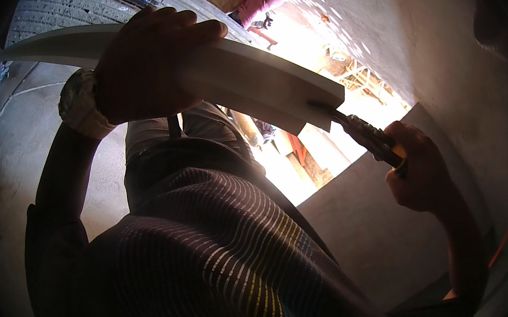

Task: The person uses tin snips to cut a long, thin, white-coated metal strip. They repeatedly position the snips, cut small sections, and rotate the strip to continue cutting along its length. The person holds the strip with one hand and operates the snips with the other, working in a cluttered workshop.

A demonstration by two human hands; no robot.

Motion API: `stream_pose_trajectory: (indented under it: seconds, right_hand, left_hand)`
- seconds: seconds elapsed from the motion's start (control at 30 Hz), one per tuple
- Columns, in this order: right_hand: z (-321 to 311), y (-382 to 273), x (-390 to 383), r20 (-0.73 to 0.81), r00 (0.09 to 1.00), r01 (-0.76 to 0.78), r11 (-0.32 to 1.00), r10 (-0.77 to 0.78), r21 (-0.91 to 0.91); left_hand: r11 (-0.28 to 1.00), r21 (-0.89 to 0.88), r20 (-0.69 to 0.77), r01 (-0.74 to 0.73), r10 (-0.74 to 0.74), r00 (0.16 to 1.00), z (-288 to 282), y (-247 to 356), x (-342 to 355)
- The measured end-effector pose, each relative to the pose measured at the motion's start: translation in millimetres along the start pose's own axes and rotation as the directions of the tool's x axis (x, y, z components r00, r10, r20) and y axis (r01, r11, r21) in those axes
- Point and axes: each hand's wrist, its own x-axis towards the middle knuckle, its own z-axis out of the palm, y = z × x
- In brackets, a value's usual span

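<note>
A long white profile strip (255, 84), perhaps sheet metal, spans the upper middle of the head view and is bent lengthwise. My left hand (152, 64) is wrapped over it with the thumb along the top; a pale watch is on that wrist. In my right hand (420, 167) are dark tin snips (365, 135) with a bit of yellow on the handle. The snips' jaws lie at the strip's right end, beside a step or notch in its edge. Shadow hides whether the blades are closed on it.
At the upper left stands a grey metal platform (65, 9) with a perforated surface and thin legs. Pink cloth (263, 1) lies beyond it. A brightly lit doorway opens ahead, with wood pieces (312, 164) on the ground. A plain wall (460, 81) rises at the right.
</note>
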Motion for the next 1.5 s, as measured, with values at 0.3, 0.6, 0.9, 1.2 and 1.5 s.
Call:
stream_pose_trajectory:
  seconds: [0.3, 0.6, 0.9, 1.2, 1.5]
  right_hand:
    - [3.2, 10.7, 0.8, 0.0, 1.0, 0.005, 0.999, -0.005, -0.048]
    - [-9.3, 9.0, 2.2, 0.074, 0.997, -0.017, 1.0, 0.016, 0.007]
    - [-12.1, 7.6, 11.6, 0.065, 0.998, 0.019, 1.0, -0.02, 0.006]
    - [-5.0, 17.5, 15.6, -0.011, 0.992, 0.125, 0.991, -0.126, -0.039]
    - [5.6, 12.1, 19.9, -0.174, 0.966, 0.178, 0.979, -0.193, -0.097]
  left_hand:
    - [0.999, -0.006, -0.036, -0.046, 0.046, 0.998, 2.3, -7.1, -1.6]
    - [0.997, 0.035, -0.11, -0.064, 0.067, 0.992, 17.3, -11.5, -9.7]
    - [0.993, 0.033, -0.181, -0.111, 0.115, 0.977, 16.4, -14.0, -11.6]
    - [0.99, 0.122, -0.102, -0.065, 0.077, 0.992, 12.3, -13.3, -14.5]
    - [0.997, 0.076, -0.078, -0.029, 0.035, 0.996, 19.1, -19.7, -24.8]
